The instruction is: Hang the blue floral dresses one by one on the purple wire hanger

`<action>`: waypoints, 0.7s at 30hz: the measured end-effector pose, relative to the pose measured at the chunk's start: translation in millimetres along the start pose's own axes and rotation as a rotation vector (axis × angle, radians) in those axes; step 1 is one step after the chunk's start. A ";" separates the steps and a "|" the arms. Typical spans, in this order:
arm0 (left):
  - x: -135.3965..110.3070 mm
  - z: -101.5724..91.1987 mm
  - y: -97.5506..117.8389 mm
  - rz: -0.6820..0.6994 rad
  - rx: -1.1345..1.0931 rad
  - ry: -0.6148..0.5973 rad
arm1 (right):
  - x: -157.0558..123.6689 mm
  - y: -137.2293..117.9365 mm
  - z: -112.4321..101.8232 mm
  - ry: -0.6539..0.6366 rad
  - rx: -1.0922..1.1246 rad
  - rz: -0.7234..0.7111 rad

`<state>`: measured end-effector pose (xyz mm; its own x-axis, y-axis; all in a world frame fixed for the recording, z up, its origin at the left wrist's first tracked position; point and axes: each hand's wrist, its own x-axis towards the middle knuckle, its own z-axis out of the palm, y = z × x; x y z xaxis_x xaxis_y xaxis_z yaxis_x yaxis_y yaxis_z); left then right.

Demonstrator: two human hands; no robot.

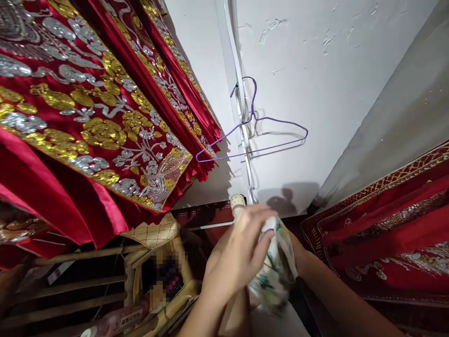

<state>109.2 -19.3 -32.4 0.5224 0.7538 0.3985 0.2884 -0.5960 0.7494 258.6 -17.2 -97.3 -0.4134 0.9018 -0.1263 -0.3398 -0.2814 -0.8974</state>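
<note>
My left hand (238, 252) is raised in front of me with its fingers curled round a bunched white cloth with green print (277, 267). My right hand (298, 252) is mostly hidden behind that cloth and grips it from the far side; only its wrist and forearm show. Both hands are slightly blurred. Just above them a small white perforated fitting (237, 202) sits at the foot of the wall.
A purple wire hanger (256, 135) hangs on a white conduit (242, 107) on the white wall. Red garments with gold and silver embroidery (87, 117) hang at the left, and more red embroidered fabric (386, 234) lies at the right. Bamboo furniture (154, 276) stands lower left.
</note>
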 end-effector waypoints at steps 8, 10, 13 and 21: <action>-20.1 -23.4 -54.5 -0.320 0.015 -0.536 | -5.8 -81.7 -34.1 -0.175 -0.549 -0.089; -27.0 -32.2 -60.6 -0.418 0.245 -0.467 | 4.8 -99.8 -44.2 0.118 -0.704 -0.388; -31.8 -53.6 -59.1 -0.530 0.533 -0.411 | 38.8 -113.2 -54.4 0.414 -0.739 -0.659; -35.1 -78.6 -48.5 -0.584 0.900 -0.477 | 111.6 -83.3 -76.4 0.393 -0.913 -0.523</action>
<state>13.8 4.9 -41.2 0.3154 0.9114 -0.2642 0.9474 -0.3185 0.0323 305.3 132.0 -69.0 -0.0507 0.9249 0.3768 0.4194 0.3622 -0.8324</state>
